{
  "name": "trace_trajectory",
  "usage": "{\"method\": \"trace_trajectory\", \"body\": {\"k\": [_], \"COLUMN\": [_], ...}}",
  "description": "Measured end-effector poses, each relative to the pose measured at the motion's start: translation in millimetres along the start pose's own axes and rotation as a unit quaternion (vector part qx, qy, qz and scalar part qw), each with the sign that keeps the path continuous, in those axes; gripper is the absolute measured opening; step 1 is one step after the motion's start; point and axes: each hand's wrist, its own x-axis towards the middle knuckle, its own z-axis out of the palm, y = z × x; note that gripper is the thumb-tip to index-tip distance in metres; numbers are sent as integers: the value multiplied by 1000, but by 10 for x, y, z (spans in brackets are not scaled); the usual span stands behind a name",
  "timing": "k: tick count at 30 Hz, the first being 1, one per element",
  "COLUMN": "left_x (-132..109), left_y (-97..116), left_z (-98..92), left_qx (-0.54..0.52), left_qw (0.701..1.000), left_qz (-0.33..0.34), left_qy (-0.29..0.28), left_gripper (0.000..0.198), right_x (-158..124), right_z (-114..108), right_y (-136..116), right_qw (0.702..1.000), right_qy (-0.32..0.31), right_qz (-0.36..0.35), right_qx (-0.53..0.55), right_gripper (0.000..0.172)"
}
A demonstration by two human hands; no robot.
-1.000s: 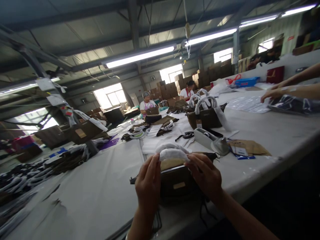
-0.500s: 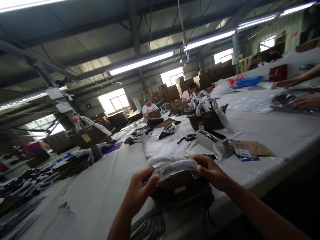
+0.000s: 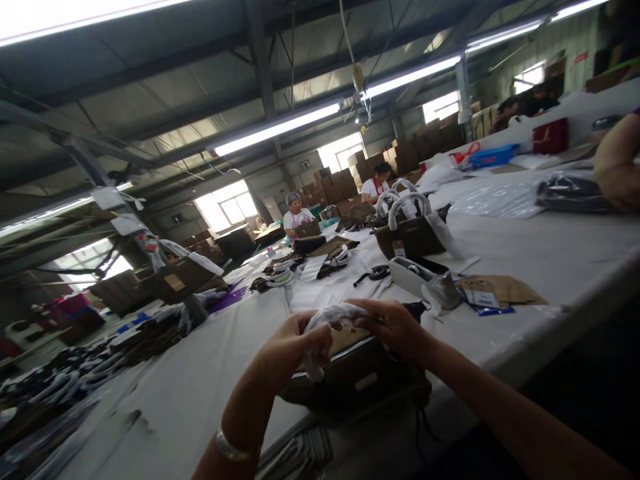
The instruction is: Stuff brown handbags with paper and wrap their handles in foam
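Observation:
A dark brown handbag (image 3: pixel 345 393) with a zip along its top and a small pale label stands at the near edge of the table. White wrapping covers its handles (image 3: pixel 333 315). My left hand (image 3: pixel 293 347) is closed around the wrapped handle on the left side, with a bracelet on that wrist. On the right side of the same handle, the fingers of my right hand (image 3: pixel 395 328) are bent over the wrapping. Dark cords dangle from the bag's right end. My fingers hide part of the handles.
A grey tape dispenser (image 3: pixel 425 283), a brown paper packet (image 3: pixel 500 293) and another handbag (image 3: pixel 413 237) with wrapped handles lie beyond on the white table (image 3: pixel 200 393). At right, a co-worker's arm (image 3: pixel 617 167) rests by a plastic-wrapped dark item. Heaped bags lie at left.
Both hands have shifted up and closer together along the wrapped handle, which is lifted and more bunched. More of the zip shows. The co-worker's arm at right has moved.

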Motion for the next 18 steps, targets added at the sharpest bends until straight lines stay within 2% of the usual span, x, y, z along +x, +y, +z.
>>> {"method": "trace_trajectory", "body": {"k": [2, 4, 6, 8, 10, 12, 13, 15, 18], "left_x": [72, 117, 127, 113, 95, 87, 86, 67, -53], "left_y": [29, 31, 29, 34, 49, 66, 72, 74, 53], "left_z": [-14, -24, -45, -66, -50, 18, 65, 139, 63], "left_qx": [-94, -154, -193, -223, -252, -271, -276, -283, -275], "left_qw": [995, 986, 973, 960, 947, 939, 936, 929, 909], "left_qz": [15, 24, 33, 43, 45, 34, 27, 15, 30], "left_qy": [7, 56, 119, 165, 196, 211, 216, 237, 312], "left_gripper": [44, 40, 36, 35, 35, 35, 36, 37, 38], "right_x": [42, 4, -102, -241, -367, -454, -484, -532, -627], "right_z": [-67, -146, -220, -265, -262, -203, -159, -66, -23], "right_y": [98, 202, 292, 348, 353, 304, 265, 183, 161], "right_qw": [998, 995, 993, 991, 982, 971, 969, 974, 980], "right_qy": [-52, -58, -23, 45, 132, 197, 207, 185, 161], "right_qz": [27, 35, 17, -22, -39, -25, -23, -45, -89], "right_qx": [-20, -76, -116, -124, -126, -135, -137, -125, -71], "right_gripper": [46, 54, 54, 40, 25, 23, 25, 31, 33]}}
